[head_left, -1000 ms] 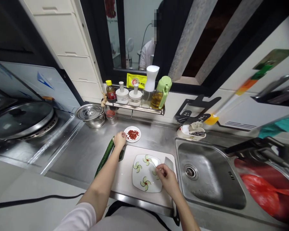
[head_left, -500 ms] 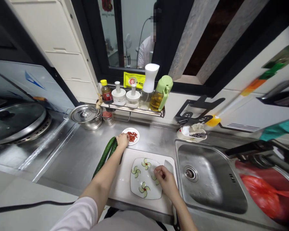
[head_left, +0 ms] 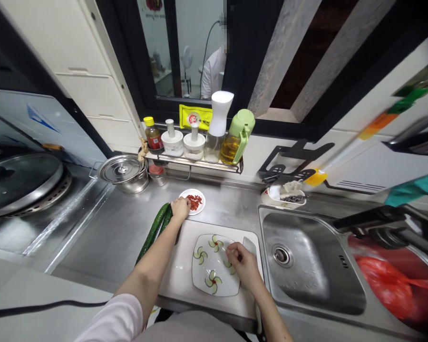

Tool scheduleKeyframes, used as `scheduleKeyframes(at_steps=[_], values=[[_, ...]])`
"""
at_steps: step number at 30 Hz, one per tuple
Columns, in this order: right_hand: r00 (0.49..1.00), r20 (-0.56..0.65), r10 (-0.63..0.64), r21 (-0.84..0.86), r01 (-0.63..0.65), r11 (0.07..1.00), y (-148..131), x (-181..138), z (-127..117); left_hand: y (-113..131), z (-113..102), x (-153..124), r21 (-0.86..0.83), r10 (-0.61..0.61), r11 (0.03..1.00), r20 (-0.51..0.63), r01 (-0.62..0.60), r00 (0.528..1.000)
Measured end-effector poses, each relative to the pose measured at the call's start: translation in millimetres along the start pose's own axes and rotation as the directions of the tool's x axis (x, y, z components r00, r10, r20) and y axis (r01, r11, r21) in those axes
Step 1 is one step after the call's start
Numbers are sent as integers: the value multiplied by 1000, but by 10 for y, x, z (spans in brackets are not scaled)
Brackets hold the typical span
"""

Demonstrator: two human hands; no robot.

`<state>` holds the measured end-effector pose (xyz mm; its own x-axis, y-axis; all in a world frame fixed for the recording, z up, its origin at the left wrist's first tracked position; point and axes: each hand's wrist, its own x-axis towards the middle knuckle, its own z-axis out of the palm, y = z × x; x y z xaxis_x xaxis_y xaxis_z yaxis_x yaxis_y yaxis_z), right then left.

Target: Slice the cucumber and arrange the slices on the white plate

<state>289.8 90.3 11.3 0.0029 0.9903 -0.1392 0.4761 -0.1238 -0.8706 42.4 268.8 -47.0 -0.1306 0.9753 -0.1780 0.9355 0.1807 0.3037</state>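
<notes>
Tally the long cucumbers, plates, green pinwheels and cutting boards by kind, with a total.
Long cucumbers: 2
Plates: 2
Green pinwheels: 4, one partly covered by the right hand
Cutting board: 1
Total: 9

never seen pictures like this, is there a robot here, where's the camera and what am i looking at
No robot here: everything is done bare-handed. All the pictures come from one camera worn on the head, looking forward and down. On the metal counter lies a white cutting board; on it is a large plate with green pinwheel shapes. The left hand is at the edge of a small plate of red bits, beside two cucumbers. The right hand is over the large plate. Whether either hand holds anything is too small to tell.
</notes>
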Motion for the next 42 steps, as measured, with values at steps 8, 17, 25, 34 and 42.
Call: scheduleKeyframes(at_steps=[8,17,25,34,42], values=[[1000,-2,-2,-7,2,1000,-18,-6,-8,16,-19,-36,7,1,1000,0,-1,1000],[1000,7,-8,-22,9,1000,-92,-59,-9,29,-165,-185,-112,-71,992,-49,65,996],[998,28,-51,-15,51,999,-145,-37,72,175,-378,-632,-347,-85,937,-111,41,990],[990,-30,-140,18,140,990,-351,102,160,348,-591,-1338,-371,108,907,-254,-200,961],[985,-23,-169,122,170,978,-480,154,286,367,-598,-1831,-268,262,901,-290,-341,921]])
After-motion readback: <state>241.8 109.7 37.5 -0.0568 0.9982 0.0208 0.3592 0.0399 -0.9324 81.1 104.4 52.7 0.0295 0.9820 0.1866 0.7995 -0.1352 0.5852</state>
